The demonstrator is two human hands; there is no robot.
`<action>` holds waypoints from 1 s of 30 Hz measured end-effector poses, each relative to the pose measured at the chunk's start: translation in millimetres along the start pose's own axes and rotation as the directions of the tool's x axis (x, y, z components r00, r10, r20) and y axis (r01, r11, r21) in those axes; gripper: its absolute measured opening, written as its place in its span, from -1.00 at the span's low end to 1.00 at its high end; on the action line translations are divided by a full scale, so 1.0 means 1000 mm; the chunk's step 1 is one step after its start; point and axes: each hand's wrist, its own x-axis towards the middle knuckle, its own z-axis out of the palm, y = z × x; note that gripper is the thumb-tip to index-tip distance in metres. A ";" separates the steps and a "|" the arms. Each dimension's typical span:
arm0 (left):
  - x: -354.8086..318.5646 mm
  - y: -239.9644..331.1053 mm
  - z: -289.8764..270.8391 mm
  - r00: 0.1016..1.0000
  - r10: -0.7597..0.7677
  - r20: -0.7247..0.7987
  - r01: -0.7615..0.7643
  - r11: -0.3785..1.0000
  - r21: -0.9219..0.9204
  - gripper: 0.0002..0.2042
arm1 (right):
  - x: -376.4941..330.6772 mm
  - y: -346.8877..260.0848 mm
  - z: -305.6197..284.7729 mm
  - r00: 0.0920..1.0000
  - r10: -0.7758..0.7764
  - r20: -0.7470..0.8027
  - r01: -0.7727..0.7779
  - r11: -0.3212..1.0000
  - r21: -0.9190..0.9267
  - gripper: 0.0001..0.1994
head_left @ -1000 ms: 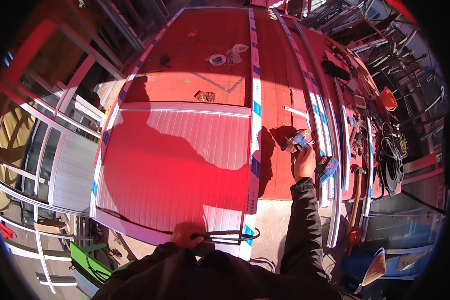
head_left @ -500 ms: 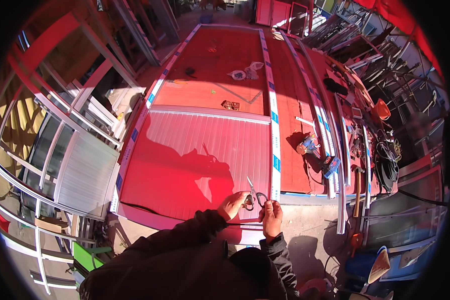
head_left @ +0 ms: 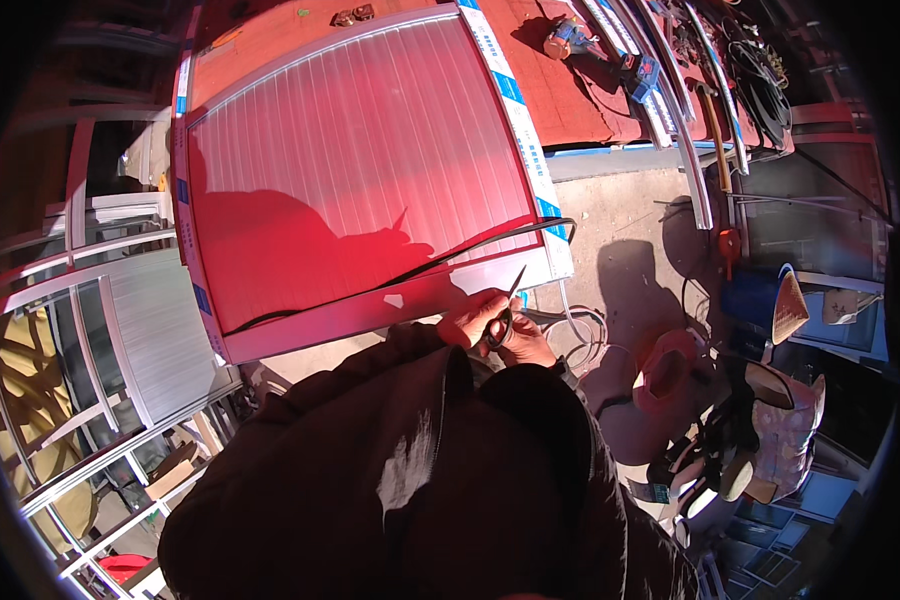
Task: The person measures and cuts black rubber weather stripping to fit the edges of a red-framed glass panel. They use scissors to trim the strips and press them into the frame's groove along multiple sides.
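A pair of dark-handled scissors (head_left: 509, 312) is between my two hands at the near edge of a framed panel, blades together and tip upward. My left hand (head_left: 468, 320) is closed around the handle side. Beside it, my right hand (head_left: 530, 345) has its fingers curled against the handles; what it grips is hidden. A long black rubber-like strip (head_left: 410, 274) lies diagonally over the ribbed panel (head_left: 370, 150), reaching past its right corner. Blue-and-white tape covers the side frame (head_left: 518, 115).
A cordless drill (head_left: 567, 40) lies on the red table with metal profiles (head_left: 698, 180) to its right. A hammer (head_left: 712, 130) hangs near them. Coiled cord (head_left: 585, 335) and a reddish round stool (head_left: 665, 370) are on the floor. Window frames (head_left: 80, 190) stack at left.
The view has tilted down toward my body. The scissors' spread handles have come together, and my hands have drawn closer. The black strip now stretches across the panel's near part.
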 end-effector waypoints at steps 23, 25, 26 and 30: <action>0.176 -0.006 -0.033 0.865 0.495 -0.088 -0.256 0.585 0.770 -0.77 | 0.026 -0.090 -0.120 0.966 0.137 -0.221 -0.217 0.892 -0.395 -0.48; 0.170 0.008 -0.036 0.966 0.253 -0.049 -0.149 0.701 0.697 -0.78 | 0.031 -0.091 -0.120 0.971 0.136 -0.198 -0.205 0.899 -0.387 -0.47; 0.169 0.010 -0.036 0.965 0.259 -0.034 -0.167 0.711 0.684 -0.77 | 0.033 -0.092 -0.121 0.971 0.145 -0.192 -0.211 0.898 -0.385 -0.46; 0.164 0.018 -0.037 0.968 0.251 -0.010 -0.186 0.743 0.643 -0.77 | 0.038 -0.103 -0.114 0.966 0.202 -0.158 -0.251 0.873 -0.418 -0.45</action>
